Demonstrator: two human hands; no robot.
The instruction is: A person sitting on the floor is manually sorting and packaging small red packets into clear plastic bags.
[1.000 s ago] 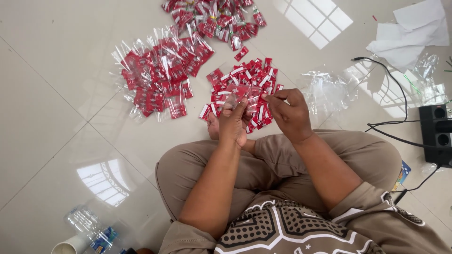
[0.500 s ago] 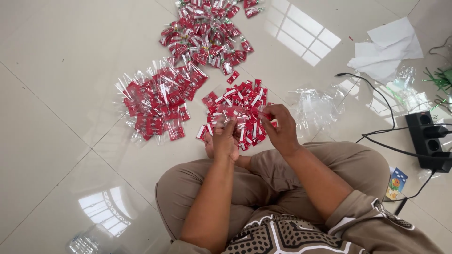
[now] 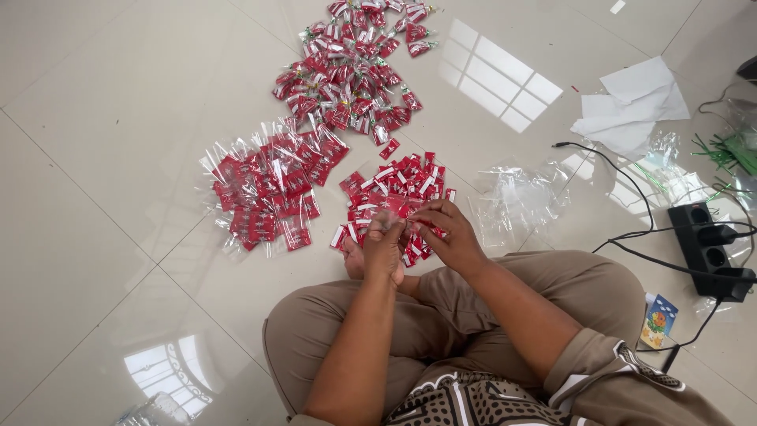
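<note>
I sit cross-legged on a white tiled floor. My left hand (image 3: 384, 246) and my right hand (image 3: 444, 235) meet over a loose pile of small red-and-white sachets (image 3: 392, 189) just in front of my knees. Both hands pinch a small clear plastic bag (image 3: 397, 223) between them, with a red sachet at the fingertips. To the left lies a group of clear bags filled with red sachets (image 3: 268, 189). Farther away sits a second heap of tied red packets (image 3: 351, 75).
A stack of empty clear bags (image 3: 520, 201) lies right of the pile. White paper sheets (image 3: 631, 106) and green twist ties (image 3: 729, 154) are at the far right. A black power strip (image 3: 710, 248) with cables and a small printed box (image 3: 657, 319) sit by my right knee.
The view has tilted so the piles sit lower in frame. My hands stay together over the loose pile, shifting slightly while working the small bag.
</note>
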